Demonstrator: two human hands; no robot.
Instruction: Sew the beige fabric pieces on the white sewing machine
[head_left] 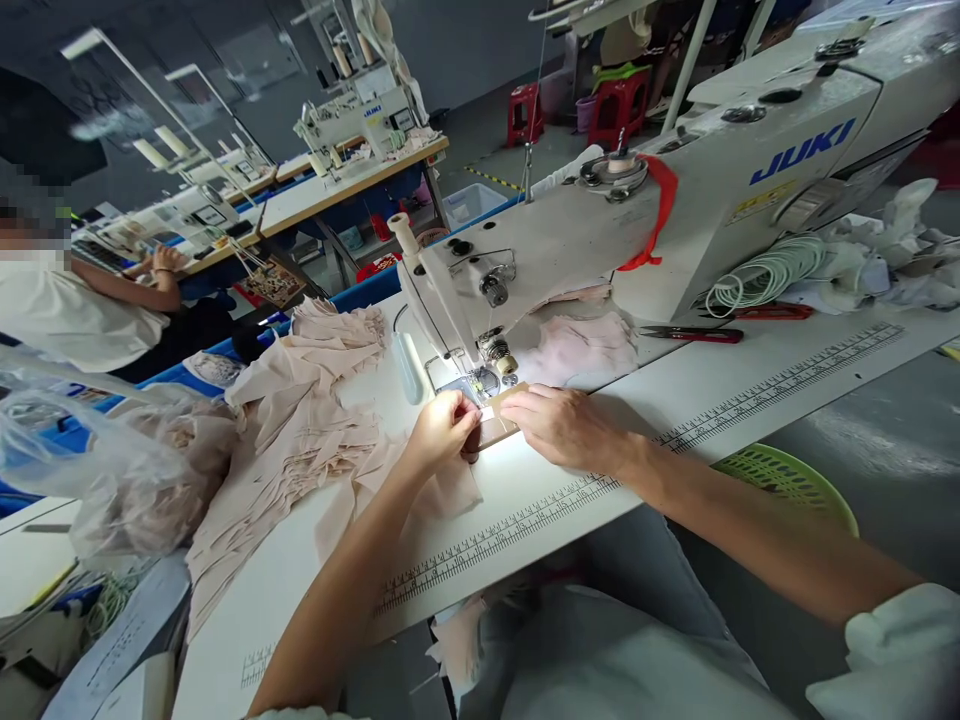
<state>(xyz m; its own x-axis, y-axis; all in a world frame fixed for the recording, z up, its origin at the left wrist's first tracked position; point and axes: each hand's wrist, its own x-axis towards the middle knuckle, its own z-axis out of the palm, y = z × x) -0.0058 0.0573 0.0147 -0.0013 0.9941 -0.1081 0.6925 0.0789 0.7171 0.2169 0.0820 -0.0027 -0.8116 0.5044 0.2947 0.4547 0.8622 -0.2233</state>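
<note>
Both hands are at the needle area of a white sewing machine. My left hand is closed, its thumb and fingertips pinching the edge of a small beige fabric piece just in front of the presser foot. On the right side of the same piece, my right hand presses with its fingers together. A light shines on the cloth between them. Pale pink fabric lies behind my right hand, under the machine arm. Left of my left hand, layered pink fabric pieces spread over the white table.
Scissors and coiled pale cord lie right of the machine. A plastic bag of fabric stands at the left. Printed rulers run along the table's front edge. A green basket is below. A person sits at the far left.
</note>
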